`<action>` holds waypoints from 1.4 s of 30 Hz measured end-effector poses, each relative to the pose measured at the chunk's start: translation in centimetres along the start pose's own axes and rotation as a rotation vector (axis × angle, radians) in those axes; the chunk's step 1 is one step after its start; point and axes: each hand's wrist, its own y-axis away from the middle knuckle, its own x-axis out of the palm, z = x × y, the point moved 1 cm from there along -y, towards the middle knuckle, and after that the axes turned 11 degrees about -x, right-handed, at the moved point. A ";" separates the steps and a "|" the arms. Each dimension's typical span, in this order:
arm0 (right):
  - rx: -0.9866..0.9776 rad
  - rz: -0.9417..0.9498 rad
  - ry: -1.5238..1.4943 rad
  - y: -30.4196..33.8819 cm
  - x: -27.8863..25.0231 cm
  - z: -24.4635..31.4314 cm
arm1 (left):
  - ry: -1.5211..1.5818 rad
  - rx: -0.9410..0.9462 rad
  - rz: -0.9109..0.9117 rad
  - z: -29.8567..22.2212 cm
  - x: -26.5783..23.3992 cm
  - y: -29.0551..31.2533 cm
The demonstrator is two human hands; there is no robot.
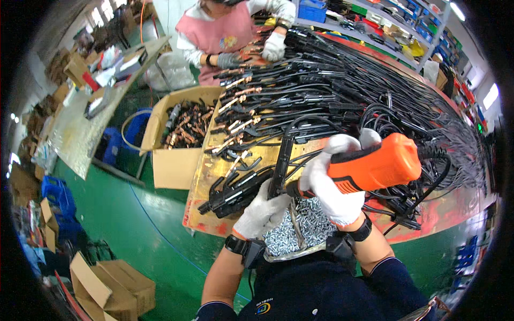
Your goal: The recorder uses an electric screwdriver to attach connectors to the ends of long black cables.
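My right hand (337, 200), in a white glove, grips an orange and black power screwdriver (383, 163). Its dark nose points left, against or very close to a black cable handle (282, 160). Gloved too, my left hand (263, 214) is closed round the lower end of that handle, which stands up from the fingers with a cable curving off its top. Just below both hands is a pile of small silvery screws (321, 222) in a tray near my body. Several black clamp-like handles (235, 195) lie on the table left of my left hand. The screwdriver's tip is hidden.
Rows of black cables with handles and copper ends (321, 96) cover the worn table (206, 174). An open carton (182, 168) holding copper parts stands at its left. Across the table, a co-worker in a pink apron (217, 32) handles copper ends. Shelves (375, 40) stand behind.
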 end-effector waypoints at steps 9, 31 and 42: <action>0.132 -0.443 -0.490 1.2 -10.5 5.6 | -1.146 0.159 -0.367 -7.4 -1.5 8.0; 0.062 0.339 0.605 8.3 -12.5 -5.6 | -1.976 -0.008 -0.692 -7.1 -2.8 8.5; 0.007 0.311 -0.223 2.7 -2.5 0.3 | -1.095 0.856 -0.313 -2.8 7.2 2.1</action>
